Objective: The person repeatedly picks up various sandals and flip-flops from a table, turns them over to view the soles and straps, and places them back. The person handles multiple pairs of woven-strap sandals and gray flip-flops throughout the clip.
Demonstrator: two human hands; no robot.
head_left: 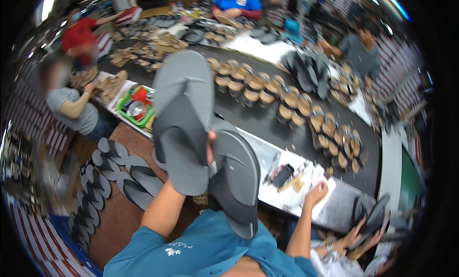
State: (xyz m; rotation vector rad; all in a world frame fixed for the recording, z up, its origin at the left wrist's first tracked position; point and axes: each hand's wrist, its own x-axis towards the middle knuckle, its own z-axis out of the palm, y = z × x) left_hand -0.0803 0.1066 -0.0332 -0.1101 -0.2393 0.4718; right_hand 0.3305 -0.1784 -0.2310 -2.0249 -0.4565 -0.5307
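Observation:
My left hand (211, 150) is closed on a pair of grey flip-flops, mostly hidden behind them. One flip-flop (184, 81) stands nearly upright with its ribbed grey footbed and dark thong strap toward me. Its mate (241, 157) overlaps it on the right, tilted, with a black sole edge. My right hand (314, 195) is by the white sheet (272, 193) on the bench edge, fingers loosely bent and apart, with nothing visible in them. Beside it lie a small black object (283, 175) and tan-handled tools (292, 183), blurred.
Rows of tan-soled sandals (289, 107) line the dark conveyor belt (224, 105). A green basket (138, 121) holds cans. Grey flip-flops (138, 181) cover a brown surface at left. Several co-workers surround the line; one at lower right holds a dark sandal (375, 217).

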